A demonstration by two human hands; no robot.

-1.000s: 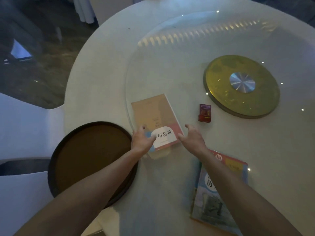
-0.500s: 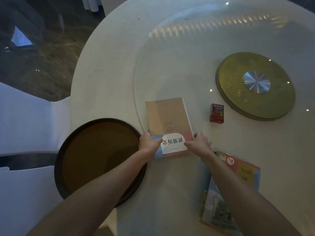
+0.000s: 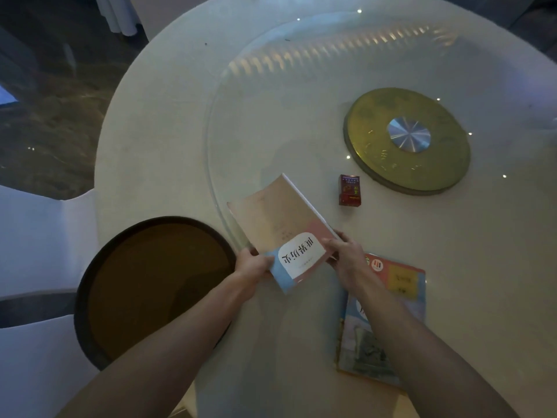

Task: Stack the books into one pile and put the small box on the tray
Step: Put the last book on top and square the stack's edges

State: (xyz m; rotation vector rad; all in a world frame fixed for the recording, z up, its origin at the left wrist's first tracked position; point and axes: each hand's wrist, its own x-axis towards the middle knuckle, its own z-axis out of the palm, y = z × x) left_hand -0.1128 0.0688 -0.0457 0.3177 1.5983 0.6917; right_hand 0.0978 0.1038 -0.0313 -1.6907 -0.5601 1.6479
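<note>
Pink-covered book [image 3: 280, 227] is gripped at its near corners by the left hand [image 3: 254, 265] and right hand [image 3: 343, 254] — fingers closed on its edges. Half a second ago it lay flat; now it is tilted and turned clockwise. Nothing is held by the round tray [image 3: 90, 285] — the small red box [image 3: 349, 190] stands on the table [image 3: 168, 122], a second book [image 3: 404, 285] nearby.

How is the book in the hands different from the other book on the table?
The pink book is held by the left hand and right hand, turned at an angle; the colourful book lies by itself on the table. The pink book shows fully; an arm covers part of the colourful book. Both are thin paperbacks with printed covers.
</note>
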